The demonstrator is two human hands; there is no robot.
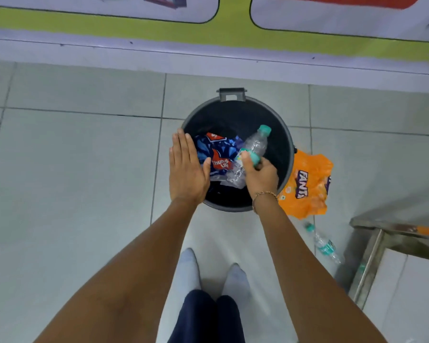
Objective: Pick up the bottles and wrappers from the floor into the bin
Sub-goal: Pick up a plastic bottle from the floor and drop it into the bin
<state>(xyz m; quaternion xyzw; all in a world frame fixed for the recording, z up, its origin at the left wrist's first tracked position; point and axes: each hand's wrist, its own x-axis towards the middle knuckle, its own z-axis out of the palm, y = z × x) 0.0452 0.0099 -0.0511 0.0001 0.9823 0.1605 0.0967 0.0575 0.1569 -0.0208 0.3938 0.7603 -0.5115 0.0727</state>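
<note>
A black round bin (289, 144) stands on the tiled floor straight ahead. My right hand (260, 175) is shut on a clear plastic bottle (256, 143) with a teal cap, holding it over the bin's mouth. My left hand (186, 167) lies flat and open over the bin's left rim, its thumb touching a blue Thums Up wrapper (214, 151) inside the bin. Crumpled clear plastic (234, 175) lies in there too. An orange Fanta wrapper (307, 184) rests on the floor against the bin's right side. A second clear bottle (323, 243) lies on the floor further right.
A steel table frame (372, 258) stands at the right, close to the floor bottle. A wall with a green stripe (159, 28) runs behind the bin. My socked feet (208, 273) stand just in front of the bin. Grey tiles (72, 181) stretch to the left.
</note>
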